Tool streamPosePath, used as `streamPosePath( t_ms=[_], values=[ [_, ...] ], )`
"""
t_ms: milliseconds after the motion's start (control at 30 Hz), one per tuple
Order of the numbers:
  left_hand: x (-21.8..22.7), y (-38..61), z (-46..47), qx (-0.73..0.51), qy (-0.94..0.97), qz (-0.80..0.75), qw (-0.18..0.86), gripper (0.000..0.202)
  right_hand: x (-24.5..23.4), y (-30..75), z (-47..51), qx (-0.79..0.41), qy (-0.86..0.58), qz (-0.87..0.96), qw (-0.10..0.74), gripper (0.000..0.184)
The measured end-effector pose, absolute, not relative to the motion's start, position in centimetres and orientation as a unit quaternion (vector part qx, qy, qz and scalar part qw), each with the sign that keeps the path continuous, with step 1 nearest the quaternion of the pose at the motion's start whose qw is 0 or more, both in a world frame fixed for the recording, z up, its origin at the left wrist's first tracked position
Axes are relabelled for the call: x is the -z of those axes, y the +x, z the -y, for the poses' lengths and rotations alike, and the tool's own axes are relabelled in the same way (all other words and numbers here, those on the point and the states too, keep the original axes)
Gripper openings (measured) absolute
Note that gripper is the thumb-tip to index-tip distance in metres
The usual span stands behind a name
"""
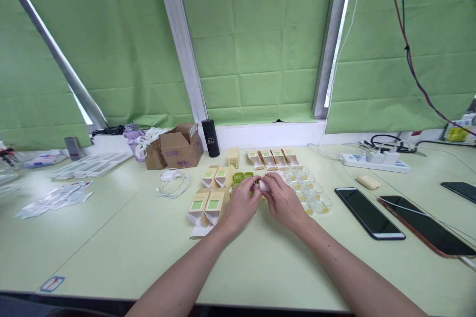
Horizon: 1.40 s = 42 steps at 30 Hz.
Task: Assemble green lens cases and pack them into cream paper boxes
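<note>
My left hand (243, 202) and my right hand (285, 199) meet over the middle of the table, fingers closed. Between their fingertips is a small white rounded piece (264, 185), with something dark green at its left side; its exact kind is too small to tell. Just behind my left hand stand small green square containers (238, 177), partly hidden by the fingers. Open beige boxes (216, 200) with green labels lie left of my left hand. Clear plastic cups (308, 185) with yellow spots in them are grouped right of my right hand.
More open beige boxes (274, 158) line up behind the hands. A brown carton (182, 146), a black bottle (210, 138) and a coiled white cable (174, 183) are at left. Rightward lie phones (370, 213), a cream case (368, 182) and a power strip (375, 161) with loose cords.
</note>
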State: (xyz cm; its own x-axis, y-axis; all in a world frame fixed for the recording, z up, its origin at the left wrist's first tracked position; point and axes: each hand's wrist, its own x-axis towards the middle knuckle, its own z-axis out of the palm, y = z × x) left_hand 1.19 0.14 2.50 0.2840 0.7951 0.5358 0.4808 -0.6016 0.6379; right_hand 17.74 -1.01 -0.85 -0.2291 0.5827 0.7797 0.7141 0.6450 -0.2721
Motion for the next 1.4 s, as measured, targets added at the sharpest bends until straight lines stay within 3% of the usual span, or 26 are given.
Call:
streamPosePath(
  t_ms=[300,667,1167,1400],
  values=[
    [-2.6,0.0,-0.6,-0.440,0.799,-0.353,0.209,0.033,1.3,18.5,0.9,-0.021,-0.390,0.757,0.524,0.033],
    [-2.0,-0.2,-1.0,-0.456,0.763,-0.349,0.295,0.038,1.4,17.9,0.5,-0.317,-0.327,0.640,0.619,0.027],
    [-2.1,0.2,-0.7,-0.475,0.757,-0.361,0.267,0.035,1.5,17.3,0.3,-0.368,-0.332,0.596,0.631,0.036],
    [-1.0,-0.2,-1.7,-0.502,0.718,-0.361,0.320,0.043,0.9,18.0,-0.1,-0.487,-0.303,0.494,0.653,0.048]
  ],
)
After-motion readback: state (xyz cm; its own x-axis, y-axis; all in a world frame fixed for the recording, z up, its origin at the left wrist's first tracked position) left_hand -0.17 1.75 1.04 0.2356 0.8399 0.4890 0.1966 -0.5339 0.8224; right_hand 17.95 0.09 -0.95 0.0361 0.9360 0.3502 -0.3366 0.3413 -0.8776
